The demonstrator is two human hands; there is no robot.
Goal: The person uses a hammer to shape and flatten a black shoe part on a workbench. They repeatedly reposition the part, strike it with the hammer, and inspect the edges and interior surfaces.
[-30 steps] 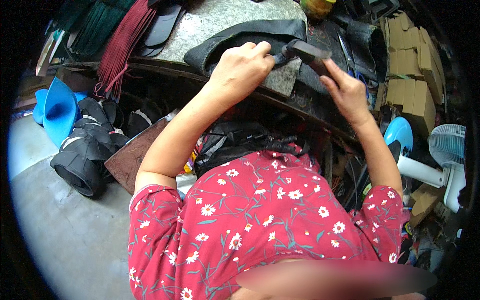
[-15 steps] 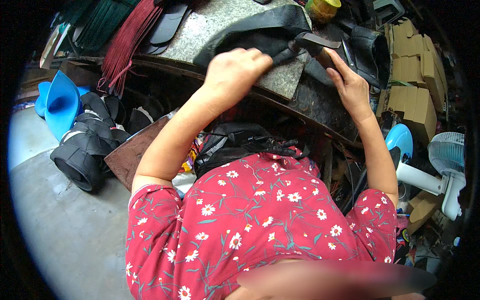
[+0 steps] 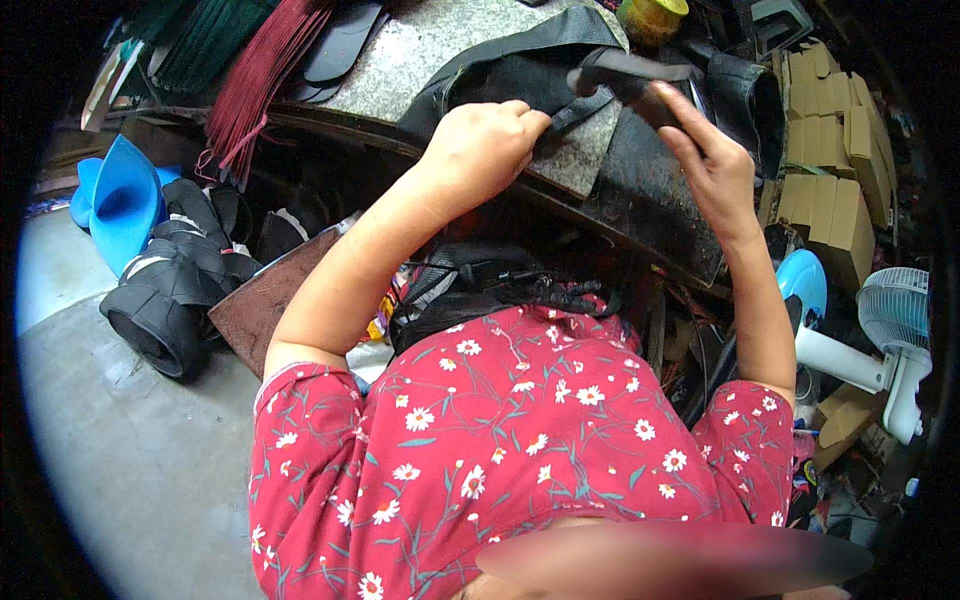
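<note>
A piece of black leather [image 3: 470, 82], curved like a shoe upper, lies on a speckled grey stone slab [image 3: 400, 60]. My left hand [image 3: 485, 145] is closed at the leather's near edge; its fingertips are partly hidden behind the knuckles. To the right, my right hand [image 3: 708, 158] is wrapped round the handle of a hammer [image 3: 635, 78]. The hammer's dark head is raised, slightly blurred, over the right end of the leather, with its round face pointing left.
Maroon cords [image 3: 258, 85] and black sole-shaped pieces [image 3: 340, 50] lie left on the bench. A yellow pot [image 3: 652, 20] stands behind the slab. Black shoe parts [image 3: 165, 310] and blue pieces [image 3: 125, 205] sit at left. Cardboard boxes [image 3: 825, 215] and a white fan [image 3: 893, 310] are at right.
The hammer has risen and tilted, its head lifted away from the leather. My left hand has shifted slightly, still at the leather's near edge.
</note>
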